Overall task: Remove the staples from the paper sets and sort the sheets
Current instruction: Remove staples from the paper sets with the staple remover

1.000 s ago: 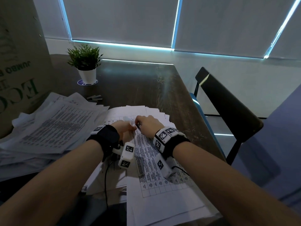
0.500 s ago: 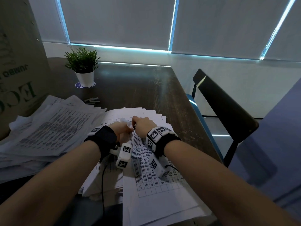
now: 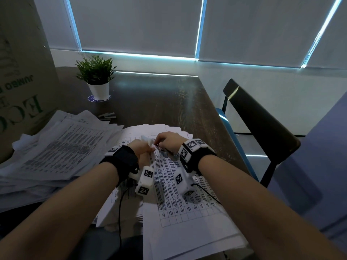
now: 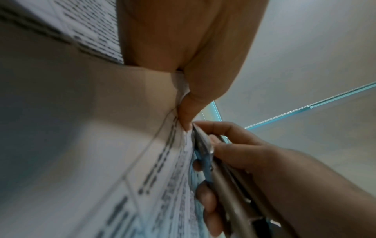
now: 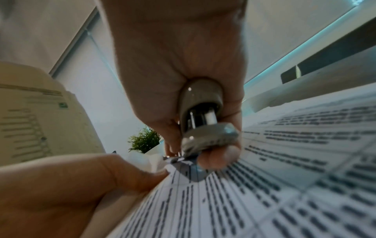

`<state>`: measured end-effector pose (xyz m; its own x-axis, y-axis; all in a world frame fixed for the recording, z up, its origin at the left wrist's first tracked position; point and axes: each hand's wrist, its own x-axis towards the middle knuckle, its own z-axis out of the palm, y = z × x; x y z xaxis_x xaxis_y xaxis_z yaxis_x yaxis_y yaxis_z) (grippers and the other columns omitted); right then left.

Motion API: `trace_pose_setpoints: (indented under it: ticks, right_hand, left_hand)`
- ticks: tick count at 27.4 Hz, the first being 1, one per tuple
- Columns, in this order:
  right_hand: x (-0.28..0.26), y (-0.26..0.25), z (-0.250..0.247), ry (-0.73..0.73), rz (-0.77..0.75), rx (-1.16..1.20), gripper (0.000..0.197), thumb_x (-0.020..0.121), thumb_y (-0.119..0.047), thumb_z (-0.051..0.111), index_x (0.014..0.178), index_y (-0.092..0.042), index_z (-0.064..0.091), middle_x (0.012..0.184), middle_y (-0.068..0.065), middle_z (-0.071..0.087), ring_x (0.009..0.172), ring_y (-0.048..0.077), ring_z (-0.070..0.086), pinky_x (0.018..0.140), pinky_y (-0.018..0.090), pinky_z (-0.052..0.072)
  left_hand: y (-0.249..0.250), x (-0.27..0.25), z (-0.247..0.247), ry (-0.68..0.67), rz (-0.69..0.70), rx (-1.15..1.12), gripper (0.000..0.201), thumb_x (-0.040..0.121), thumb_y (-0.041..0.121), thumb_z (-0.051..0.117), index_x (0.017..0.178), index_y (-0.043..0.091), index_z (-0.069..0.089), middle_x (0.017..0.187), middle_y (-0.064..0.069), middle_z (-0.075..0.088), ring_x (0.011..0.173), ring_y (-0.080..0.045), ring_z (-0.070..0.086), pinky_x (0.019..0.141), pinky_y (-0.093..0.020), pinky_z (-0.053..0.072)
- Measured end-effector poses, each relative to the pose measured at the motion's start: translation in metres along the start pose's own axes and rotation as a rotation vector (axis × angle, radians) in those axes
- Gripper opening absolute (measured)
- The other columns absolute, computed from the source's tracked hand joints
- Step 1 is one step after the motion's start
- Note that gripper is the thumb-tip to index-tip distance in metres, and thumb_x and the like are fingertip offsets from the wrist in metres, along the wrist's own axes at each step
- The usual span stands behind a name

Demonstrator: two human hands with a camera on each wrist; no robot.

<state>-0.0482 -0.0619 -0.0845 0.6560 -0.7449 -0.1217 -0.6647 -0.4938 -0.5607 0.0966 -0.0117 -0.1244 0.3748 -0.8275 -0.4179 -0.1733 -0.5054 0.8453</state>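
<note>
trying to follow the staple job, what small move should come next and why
Probably lever the stapler tip up to lift the staple. The right hand grips it with its tip at the paper corner, which the left hand pinches; the staple itself isn't visible.

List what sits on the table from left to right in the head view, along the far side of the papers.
Cardboard box → potted plant → bare tabletop → black chair just off the table's right edge.
</note>
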Motion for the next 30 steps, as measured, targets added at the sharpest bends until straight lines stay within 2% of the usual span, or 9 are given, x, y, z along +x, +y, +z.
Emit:
trace_pose_setpoints:
  ticks: [3,6,10,13,19,22,24,26,30]
  right_hand:
    - [0.002,0.006,-0.007,-0.044,-0.002,0.101,0.026,0.095,-0.003,0.052,0.113,-0.011,0.069,0.121,0.007,0.066,0.112,0.021,0.059,0.096,0.031,0.048]
    - [0.005,0.009,-0.012,-0.080,0.013,0.203,0.027,0.096,0.000,0.051,0.115,-0.008,0.068,0.115,0.008,0.067,0.103,0.019,0.059,0.095,0.031,0.048]
    - [-0.004,0.024,-0.010,-0.081,0.207,0.772,0.022,0.105,-0.010,0.040,0.109,-0.014,0.061,0.075,0.013,0.058,0.056,0.022,0.057,0.050,0.032,0.053]
    - [-0.008,0.032,-0.007,-0.038,0.221,0.930,0.022,0.106,-0.013,0.038,0.117,-0.012,0.056,0.070,0.014,0.053,0.051,0.022,0.053,0.046,0.031,0.049]
    - [-0.015,0.025,-0.006,0.192,0.209,0.629,0.023,0.099,-0.005,0.042,0.102,-0.013,0.063,0.082,0.005,0.059,0.059,0.022,0.058,0.053,0.037,0.055]
    - [-0.027,0.043,-0.025,0.286,0.265,0.353,0.027,0.095,-0.005,0.044,0.098,-0.018,0.068,0.092,0.002,0.068,0.086,0.021,0.064,0.068,0.030,0.052]
    - [-0.043,0.053,-0.048,0.290,0.295,0.142,0.026,0.096,-0.006,0.047,0.105,-0.015,0.070,0.109,0.005,0.069,0.100,0.022,0.064,0.080,0.030,0.052]
    - [-0.060,0.063,-0.073,0.218,0.319,-0.119,0.027,0.098,-0.008,0.048,0.112,-0.011,0.070,0.119,0.008,0.067,0.108,0.025,0.063,0.094,0.036,0.053]
    - [-0.087,0.081,-0.104,-0.045,0.389,-0.577,0.036,0.095,-0.009,0.056,0.124,-0.027,0.068,0.127,-0.009,0.060,0.116,0.023,0.060,0.098,0.037,0.051]
  left_hand:
    - [0.000,0.003,0.000,0.028,0.044,0.071,0.027,0.082,0.011,0.070,0.105,-0.002,0.064,0.106,-0.019,0.063,0.097,-0.032,0.060,0.098,-0.049,0.048]
    - [-0.001,0.007,-0.001,0.028,0.066,0.110,0.042,0.081,0.015,0.071,0.117,-0.006,0.061,0.118,-0.023,0.063,0.111,-0.037,0.060,0.099,-0.050,0.047]
    - [0.001,0.001,0.001,0.036,0.057,0.064,0.041,0.081,0.007,0.071,0.118,-0.007,0.058,0.121,-0.024,0.061,0.109,-0.037,0.061,0.098,-0.048,0.048]
    - [0.002,-0.004,0.001,0.065,0.038,0.035,0.042,0.081,0.006,0.072,0.118,-0.009,0.057,0.120,-0.026,0.061,0.111,-0.039,0.060,0.098,-0.046,0.049]
    - [-0.003,0.005,-0.002,0.078,0.024,0.056,0.049,0.075,0.015,0.077,0.115,-0.005,0.059,0.118,-0.024,0.063,0.111,-0.040,0.060,0.096,-0.050,0.049]
    - [-0.009,0.020,-0.008,0.047,-0.004,0.075,0.061,0.070,0.028,0.082,0.118,-0.002,0.059,0.117,-0.023,0.064,0.107,-0.040,0.061,0.095,-0.051,0.049]
    - [0.000,0.000,-0.007,-0.042,-0.069,0.019,0.062,0.073,0.029,0.080,0.121,-0.001,0.056,0.109,-0.020,0.066,0.094,-0.037,0.065,0.090,-0.048,0.051]
    - [0.009,-0.019,-0.008,-0.172,-0.098,-0.074,0.043,0.086,0.018,0.068,0.121,0.002,0.051,0.098,-0.018,0.065,0.073,-0.031,0.067,0.078,-0.041,0.054]
    - [0.010,-0.026,-0.019,-0.321,-0.093,-0.088,0.072,0.083,0.005,0.068,0.144,0.008,0.030,0.141,-0.019,0.043,0.110,-0.040,0.059,0.088,-0.048,0.052]
